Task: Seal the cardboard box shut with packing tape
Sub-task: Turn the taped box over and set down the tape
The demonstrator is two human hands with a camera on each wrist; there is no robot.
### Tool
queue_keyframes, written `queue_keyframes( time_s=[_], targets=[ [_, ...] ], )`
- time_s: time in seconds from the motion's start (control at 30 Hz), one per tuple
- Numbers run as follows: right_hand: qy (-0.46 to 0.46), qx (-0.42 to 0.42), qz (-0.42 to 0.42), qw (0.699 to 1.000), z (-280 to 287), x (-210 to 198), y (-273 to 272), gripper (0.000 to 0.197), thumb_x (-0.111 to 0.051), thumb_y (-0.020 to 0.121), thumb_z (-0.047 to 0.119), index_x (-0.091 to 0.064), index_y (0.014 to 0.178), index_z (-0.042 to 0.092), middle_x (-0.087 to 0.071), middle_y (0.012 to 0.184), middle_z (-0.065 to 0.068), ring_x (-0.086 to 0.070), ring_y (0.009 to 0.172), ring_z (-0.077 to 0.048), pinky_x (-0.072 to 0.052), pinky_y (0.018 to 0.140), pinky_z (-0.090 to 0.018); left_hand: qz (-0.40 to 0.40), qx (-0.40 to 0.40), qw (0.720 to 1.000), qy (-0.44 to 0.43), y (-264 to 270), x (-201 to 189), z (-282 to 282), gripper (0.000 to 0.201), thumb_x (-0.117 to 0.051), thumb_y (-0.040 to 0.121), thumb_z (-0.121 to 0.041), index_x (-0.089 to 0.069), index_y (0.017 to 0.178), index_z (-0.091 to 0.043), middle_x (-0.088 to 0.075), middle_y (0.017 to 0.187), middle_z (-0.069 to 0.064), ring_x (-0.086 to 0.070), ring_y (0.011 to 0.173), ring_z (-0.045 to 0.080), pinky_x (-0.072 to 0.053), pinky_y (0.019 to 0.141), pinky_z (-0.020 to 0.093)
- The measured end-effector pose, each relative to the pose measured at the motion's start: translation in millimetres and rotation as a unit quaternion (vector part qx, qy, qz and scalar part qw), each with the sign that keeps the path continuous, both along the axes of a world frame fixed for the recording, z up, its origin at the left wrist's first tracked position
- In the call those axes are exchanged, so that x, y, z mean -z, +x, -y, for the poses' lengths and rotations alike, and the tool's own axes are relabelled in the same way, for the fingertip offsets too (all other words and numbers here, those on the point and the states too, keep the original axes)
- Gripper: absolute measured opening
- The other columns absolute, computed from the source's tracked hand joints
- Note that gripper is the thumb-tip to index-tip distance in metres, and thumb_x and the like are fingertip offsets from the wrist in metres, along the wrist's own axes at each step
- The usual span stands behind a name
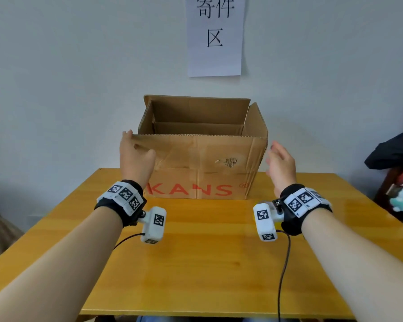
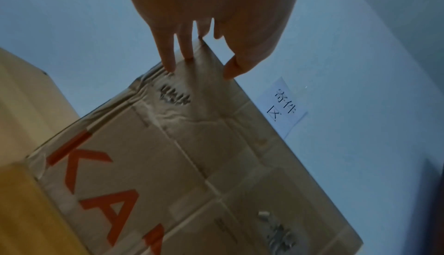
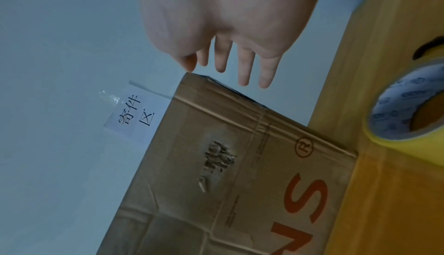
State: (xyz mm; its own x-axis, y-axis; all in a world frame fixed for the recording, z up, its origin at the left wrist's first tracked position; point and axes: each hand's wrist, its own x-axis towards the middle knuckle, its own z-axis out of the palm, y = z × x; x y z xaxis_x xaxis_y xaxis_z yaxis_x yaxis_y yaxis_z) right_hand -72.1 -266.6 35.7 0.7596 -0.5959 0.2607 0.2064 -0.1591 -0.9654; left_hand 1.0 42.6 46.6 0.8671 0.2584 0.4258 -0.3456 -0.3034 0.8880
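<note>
A brown cardboard box [image 1: 196, 159] with red KANS lettering stands on the yellow table [image 1: 196, 263], its top flaps raised and its inside empty. My left hand [image 1: 133, 152] is at the top left corner of the front flap. In the left wrist view its straight fingers [image 2: 168, 63] touch the flap's face of the box [image 2: 192, 164], thumb out past the edge. My right hand [image 1: 280, 159] hovers open just right of the box, apart from it, fingers [image 3: 245, 73] spread near the flap's corner [image 3: 190, 76]. A yellow tape roll [image 3: 394, 107] lies on the table beside the box.
A paper sign [image 1: 214, 36] hangs on the wall behind the box. Dark clothing and a soft toy [image 1: 393, 154] sit off the table's right side. Cables from the wrist cameras trail over the table's front part [image 1: 284, 275].
</note>
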Motion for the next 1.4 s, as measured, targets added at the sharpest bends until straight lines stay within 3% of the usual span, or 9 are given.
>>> queue_keyframes(
  time_s=[0.1,0.27,0.37,0.47,0.57,0.7,0.87,1.17,1.4],
  targets=[
    [0.024,-0.031,-0.046,0.998,5.2,8.1,3.8,0.047,-0.045,0.105,0.021,-0.041,0.152,0.023,-0.043,0.154,0.002,-0.049,0.135,-0.024,-0.044,0.109,-0.048,-0.044,0.032,0.998,-0.007,7.7,8.5,12.5,0.072,-0.06,0.092,-0.012,-0.025,0.155,-0.022,-0.037,0.152,-0.004,-0.052,0.123,0.012,-0.046,0.084,0.016],
    [-0.062,-0.029,-0.146,0.987,14.9,20.5,9.6,0.033,-0.051,0.1,0.016,-0.065,0.129,0.02,-0.059,0.134,0.001,-0.051,0.128,-0.022,-0.037,0.109,-0.037,-0.179,0.088,0.979,0.035,16.8,28.0,33.6,0.041,-0.055,0.097,-0.023,-0.055,0.138,-0.017,-0.064,0.11,0.007,-0.057,0.084,0.017,-0.054,0.078,0.037],
    [-0.173,-0.028,-0.288,0.942,33.2,38.3,15.8,0.02,-0.058,0.09,0.027,-0.075,0.1,0.027,-0.068,0.121,0.001,-0.052,0.124,-0.027,-0.03,0.115,-0.05,-0.222,0.117,0.964,0.091,20.3,44.9,47.6,0.025,-0.053,0.098,-0.022,-0.064,0.119,-0.015,-0.058,0.087,0.003,-0.054,0.075,0.018,-0.048,0.071,0.032],
    [-0.249,-0.012,-0.404,0.88,81.0,85.3,48.0,0.044,-0.056,0.071,0.039,-0.075,0.104,0.016,-0.069,0.118,-0.008,-0.056,0.114,-0.029,-0.034,0.109,-0.052,-0.295,0.155,0.928,0.167,23.5,64.4,64.3,0.022,-0.058,0.097,-0.024,-0.066,0.111,-0.01,-0.064,0.114,0.01,-0.059,0.108,0.029,-0.049,0.092,0.038],
    [-0.294,-0.019,-0.478,0.828,108.0,111.2,50.6,0.051,-0.043,0.073,0.048,-0.069,0.104,0.017,-0.063,0.123,-0.011,-0.055,0.113,-0.03,-0.04,0.104,-0.049,-0.38,0.192,0.869,0.253,19.5,85.9,83.6,0.046,-0.056,0.099,-0.029,-0.051,0.137,-0.004,-0.051,0.141,0.013,-0.047,0.131,0.032,-0.039,0.106,0.04],
    [-0.224,-0.059,-0.45,0.862,74.6,96.8,2.7,0.055,-0.059,0.096,0.036,-0.046,0.146,0.017,-0.048,0.147,-0.009,-0.047,0.133,-0.03,-0.041,0.108,-0.041,-0.392,0.218,0.83,0.331,17.5,102.3,107.9,0.045,-0.056,0.099,-0.031,-0.055,0.133,-0.002,-0.056,0.136,0.013,-0.055,0.117,0.027,-0.041,0.084,0.03],
    [-0.196,-0.079,-0.418,0.884,66.3,104.5,7.4,0.058,-0.064,0.096,0.018,-0.042,0.149,0.021,-0.048,0.147,-0.008,-0.048,0.131,-0.027,-0.042,0.094,-0.032,-0.397,0.22,0.804,0.384,26.9,98.6,106.1,0.05,-0.059,0.095,-0.04,-0.056,0.133,-0.007,-0.055,0.135,0.012,-0.051,0.122,0.029,-0.04,0.089,0.034],
    [-0.212,-0.245,-0.409,0.853,-12.8,98.5,24.8,0.06,-0.061,0.097,0.026,-0.038,0.153,0.031,-0.049,0.149,-0.001,-0.051,0.126,-0.018,-0.039,0.105,-0.03,-0.404,0.221,0.808,0.368,28.9,100.4,80.2,0.066,-0.059,0.092,-0.054,-0.052,0.138,-0.007,-0.045,0.149,0.014,-0.044,0.133,0.037,-0.043,0.088,0.042],
    [-0.153,-0.317,-0.387,0.852,-67.3,111.7,35.1,0.056,-0.064,0.095,0.03,-0.046,0.147,0.036,-0.063,0.105,0.015,-0.049,0.088,-0.009,-0.037,0.072,-0.023,-0.408,0.194,0.837,0.308,25.9,108.9,52.7,0.07,-0.065,0.089,-0.051,-0.05,0.139,-0.004,-0.054,0.136,0.016,-0.058,0.115,0.036,-0.056,0.091,0.048]
  ],
)
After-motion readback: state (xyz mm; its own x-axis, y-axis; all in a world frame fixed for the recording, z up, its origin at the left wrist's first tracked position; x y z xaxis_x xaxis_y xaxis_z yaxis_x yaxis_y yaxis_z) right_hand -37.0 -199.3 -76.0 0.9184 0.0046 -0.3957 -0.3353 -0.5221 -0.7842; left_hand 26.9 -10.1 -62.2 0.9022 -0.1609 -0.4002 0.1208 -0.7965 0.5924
